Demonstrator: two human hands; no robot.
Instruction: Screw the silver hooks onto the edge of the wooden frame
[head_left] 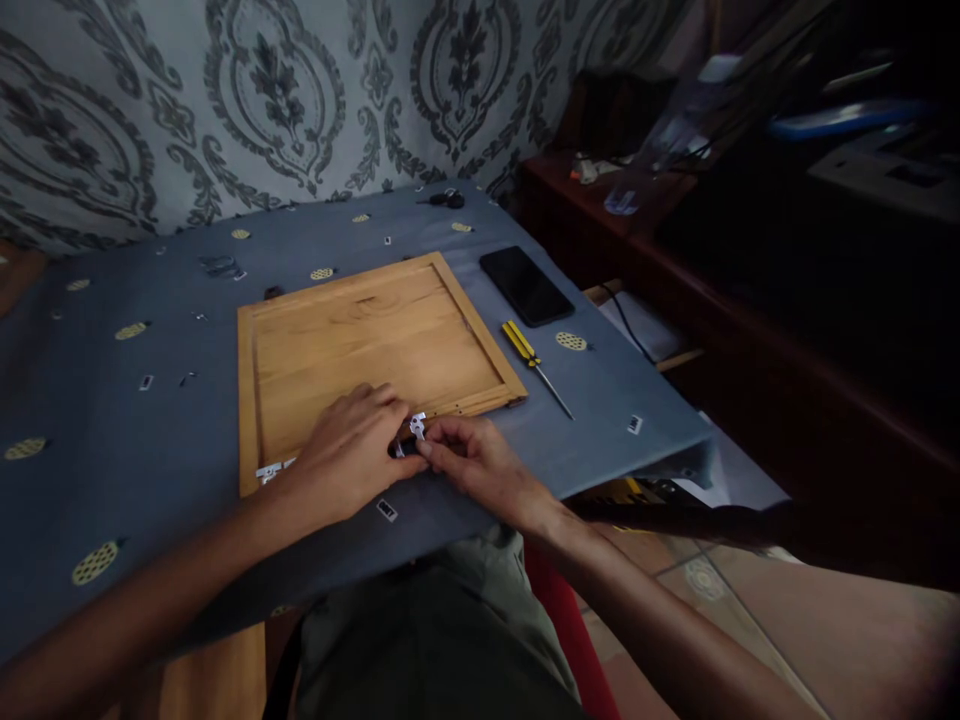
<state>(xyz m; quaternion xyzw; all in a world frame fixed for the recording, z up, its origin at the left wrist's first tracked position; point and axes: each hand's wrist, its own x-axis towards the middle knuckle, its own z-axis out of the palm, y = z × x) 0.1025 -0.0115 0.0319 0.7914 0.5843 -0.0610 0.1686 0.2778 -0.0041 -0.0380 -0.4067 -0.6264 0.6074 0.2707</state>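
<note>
A wooden door panel [360, 345] with a raised frame lies on the cloth-covered table. At its near edge is a small silver metal hinge [418, 426]. My right hand [476, 465] pinches the hinge from the right between thumb and fingers. My left hand [356, 450] lies over the panel's near edge, its thumb and fingers closed around the other side of the hinge; part of the hinge is hidden there. A second silver hinge [268, 471] sits at the panel's near left corner, partly covered by my left forearm.
A yellow-handled screwdriver [523, 345] and a black phone [527, 285] lie right of the panel. Small metal bits [189, 378] are scattered to the left. A dark object [448, 199] lies at the back. A dark red wooden cabinet [600, 220] stands on the right.
</note>
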